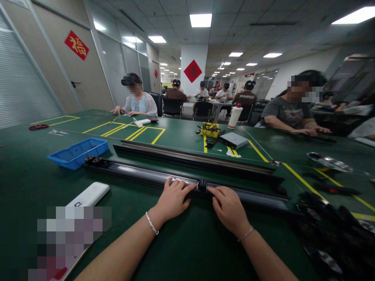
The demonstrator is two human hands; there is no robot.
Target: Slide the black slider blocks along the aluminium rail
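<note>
A long black metal rail (146, 174) with a shiny channel lies across the table in front of me. A small black block (202, 184) sits in its channel, between my two hands. My left hand (175, 198) rests on the rail with its fingers spread, the index fingertip at the block's left side. On the other side, the index finger of my right hand (230, 208) reaches to the block's right side, its thumb apart below. Neither hand is wrapped round anything. Similar small black parts (94, 160) sit at the rail's left end.
Behind lies a second long rail (187, 156). A blue tray (79, 152) stands at left, near a white box (93, 194). Many dark parts (331, 230) are heaped at right, with a metal bowl (329, 162) beyond. Other people sit across the green table (164, 242).
</note>
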